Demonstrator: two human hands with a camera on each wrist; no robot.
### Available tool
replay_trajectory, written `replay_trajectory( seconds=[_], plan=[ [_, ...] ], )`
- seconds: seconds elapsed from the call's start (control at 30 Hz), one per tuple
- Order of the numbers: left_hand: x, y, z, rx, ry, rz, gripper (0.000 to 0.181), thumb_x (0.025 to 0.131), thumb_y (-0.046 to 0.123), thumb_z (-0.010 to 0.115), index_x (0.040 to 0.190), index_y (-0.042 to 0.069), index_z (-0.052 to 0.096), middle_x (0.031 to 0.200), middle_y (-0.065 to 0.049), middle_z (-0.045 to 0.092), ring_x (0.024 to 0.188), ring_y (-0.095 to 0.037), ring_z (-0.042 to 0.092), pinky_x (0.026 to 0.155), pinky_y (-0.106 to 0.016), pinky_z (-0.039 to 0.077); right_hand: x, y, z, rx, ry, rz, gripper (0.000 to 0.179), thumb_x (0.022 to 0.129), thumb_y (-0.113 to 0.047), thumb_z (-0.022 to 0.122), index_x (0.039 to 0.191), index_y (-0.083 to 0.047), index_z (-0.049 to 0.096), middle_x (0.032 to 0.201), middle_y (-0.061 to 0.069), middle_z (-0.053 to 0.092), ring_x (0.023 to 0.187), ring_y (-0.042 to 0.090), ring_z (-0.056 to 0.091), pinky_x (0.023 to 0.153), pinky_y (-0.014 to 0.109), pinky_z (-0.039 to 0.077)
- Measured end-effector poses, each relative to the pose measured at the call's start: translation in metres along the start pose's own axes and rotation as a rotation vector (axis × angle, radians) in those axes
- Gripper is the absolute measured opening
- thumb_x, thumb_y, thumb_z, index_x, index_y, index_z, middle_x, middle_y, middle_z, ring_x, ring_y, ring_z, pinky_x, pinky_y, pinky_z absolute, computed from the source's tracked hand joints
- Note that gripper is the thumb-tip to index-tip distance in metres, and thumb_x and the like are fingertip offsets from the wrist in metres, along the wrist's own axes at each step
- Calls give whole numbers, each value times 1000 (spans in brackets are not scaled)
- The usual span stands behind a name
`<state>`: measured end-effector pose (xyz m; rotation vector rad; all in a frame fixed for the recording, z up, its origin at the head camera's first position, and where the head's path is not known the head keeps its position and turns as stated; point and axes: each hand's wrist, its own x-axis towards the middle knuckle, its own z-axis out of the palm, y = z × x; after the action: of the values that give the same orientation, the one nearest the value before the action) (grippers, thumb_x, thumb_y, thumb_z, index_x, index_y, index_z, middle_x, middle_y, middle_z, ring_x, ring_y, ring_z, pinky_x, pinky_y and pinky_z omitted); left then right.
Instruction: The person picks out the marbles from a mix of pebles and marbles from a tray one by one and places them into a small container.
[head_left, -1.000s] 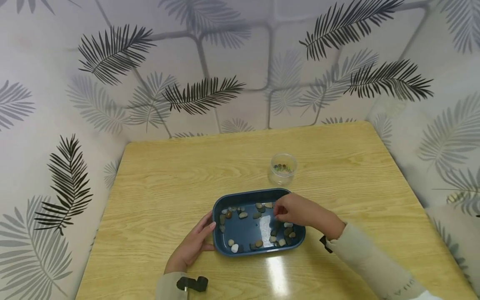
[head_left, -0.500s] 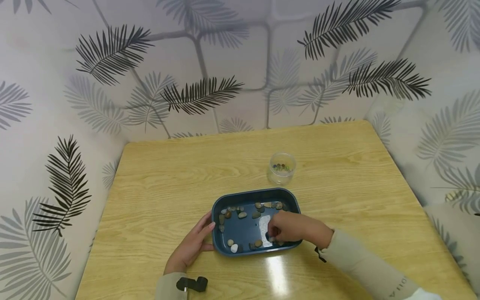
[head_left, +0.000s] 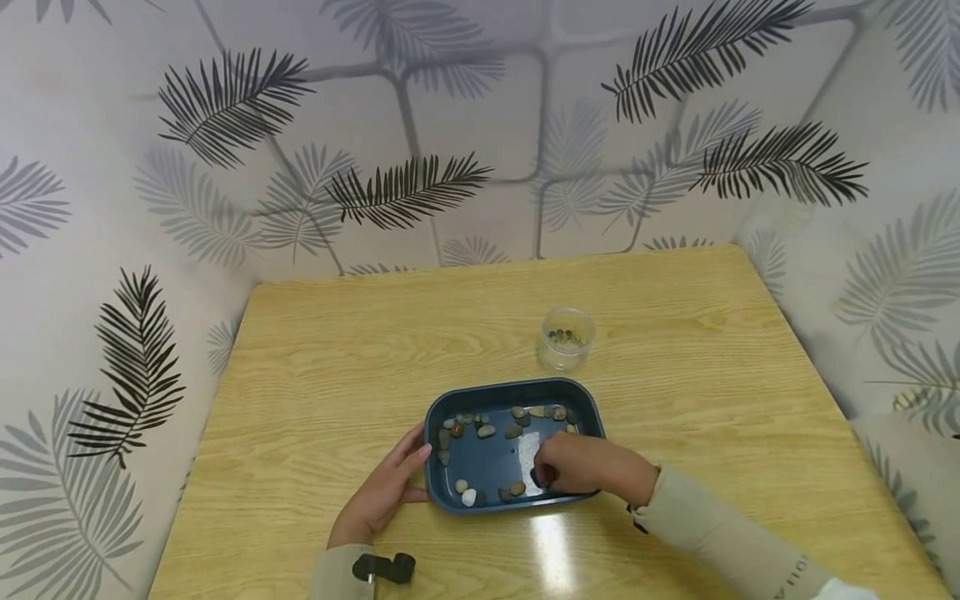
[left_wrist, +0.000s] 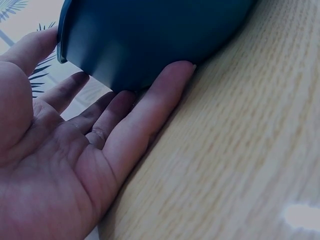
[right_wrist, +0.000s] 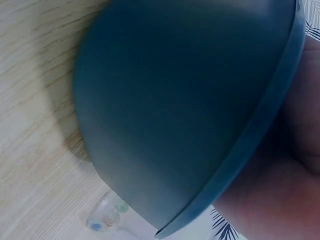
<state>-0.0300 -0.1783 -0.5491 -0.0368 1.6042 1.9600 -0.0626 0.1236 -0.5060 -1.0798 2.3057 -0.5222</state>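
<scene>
A dark blue rectangular tray [head_left: 480, 467] lies on the table with pebbles along its inner edges. My left hand [head_left: 384, 492] rests against its left end; in the left wrist view, relaxed fingers [left_wrist: 160, 95] touch the outer wall and the thumb meets the rim. Over the tray's right front part, my right hand [head_left: 577, 462] reaches down with bent fingers, covering the pebbles there. Its fingertips and anything between them are hidden, also behind the tray wall in the right wrist view. A white pebble [head_left: 468, 497] and a brown pebble [head_left: 517, 487] lie along the front edge.
Behind the tray stands a clear round container [head_left: 566, 340] with several small coloured beads or marbles inside. The wooden table [head_left: 337, 358] reaches back to a leaf-patterned wall covering [head_left: 480, 125]. A bright light reflection lies in front of the tray.
My right hand has moved from the tray's right back part toward its front. A pebble now shows by the back right corner where the hand was. My left hand has stayed in place.
</scene>
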Motion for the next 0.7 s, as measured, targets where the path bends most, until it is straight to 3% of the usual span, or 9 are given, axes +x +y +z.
replay_trajectory(
  seconds=[0.7],
  plan=[
    [-1, 0, -1, -11, -19, -3, 55, 93, 34, 45, 141, 25, 19, 144, -5, 17, 111, -35, 46, 79, -49, 47, 0, -7, 3, -92, -35, 54, 11, 72, -9, 71, 69, -16, 65, 62, -11, 55, 56, 0, 47, 51, 17, 42]
  ],
)
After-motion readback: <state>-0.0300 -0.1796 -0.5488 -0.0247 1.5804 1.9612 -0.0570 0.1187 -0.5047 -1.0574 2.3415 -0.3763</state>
